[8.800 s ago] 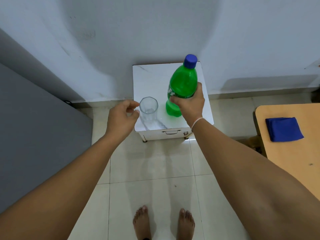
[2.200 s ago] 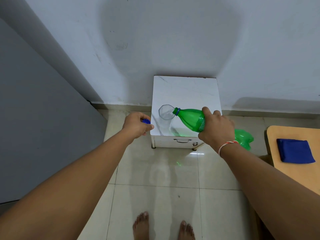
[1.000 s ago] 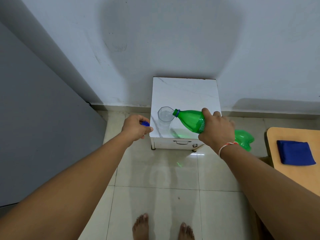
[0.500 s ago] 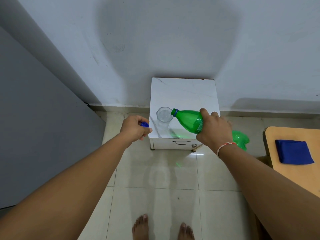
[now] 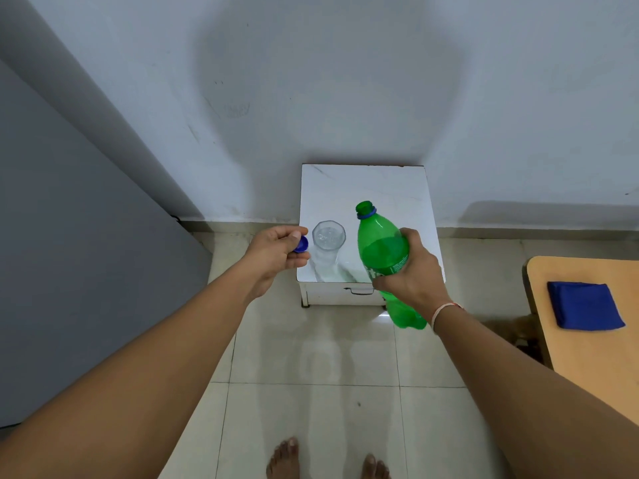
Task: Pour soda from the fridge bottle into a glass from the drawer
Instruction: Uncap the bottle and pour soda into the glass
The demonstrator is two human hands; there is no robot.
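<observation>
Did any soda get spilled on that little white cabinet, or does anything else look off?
No spill shows on the white cabinet. The glass stands upright with clear soda in it. The green bottle is uncapped, held in the right hand; the left hand pinches its blue cap. Nothing stands out.

Green soda bottle, its blue cap and a clear glass at a small white worktop.

The green plastic bottle [image 5: 382, 254] is open, nearly upright with its mouth tipped slightly to the far left, held off the worktop [image 5: 366, 188] by its label band. To its left the clear faceted glass [image 5: 327, 243] stands upright near the worktop's near-left corner, holding clear soda. Left of the glass, the blue cap [image 5: 301, 244] is pinched between fingers, just off the worktop's left edge.
</observation>
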